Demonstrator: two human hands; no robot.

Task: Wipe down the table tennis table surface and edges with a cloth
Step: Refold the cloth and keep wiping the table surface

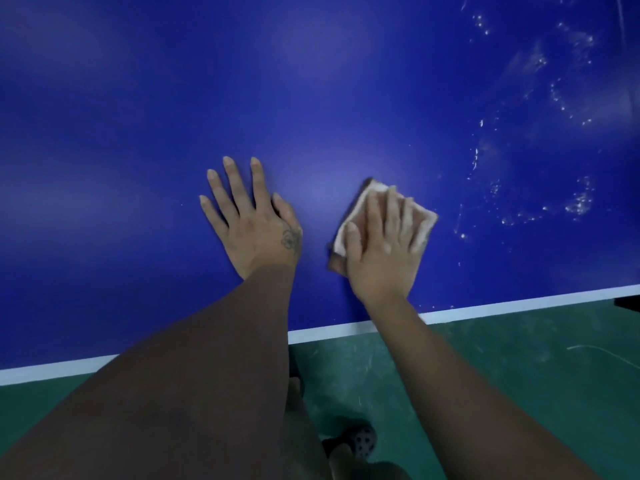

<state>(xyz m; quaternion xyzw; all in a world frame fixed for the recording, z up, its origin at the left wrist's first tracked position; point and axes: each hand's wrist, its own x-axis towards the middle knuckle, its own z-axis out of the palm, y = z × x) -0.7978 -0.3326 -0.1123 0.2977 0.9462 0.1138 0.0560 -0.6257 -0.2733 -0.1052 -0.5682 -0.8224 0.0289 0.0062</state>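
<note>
The right hand (382, 251) presses flat, fingers straight, on a folded pale pink-and-white cloth (360, 209), which lies under its palm on the smooth blue table tennis table (311, 98) (droplets glisten to its right). The left hand (251, 220) rests spread beside it.

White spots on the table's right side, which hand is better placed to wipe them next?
Right. The right hand presses the cloth, nearest the white spots; the left hand rests bare, farther away.
</note>
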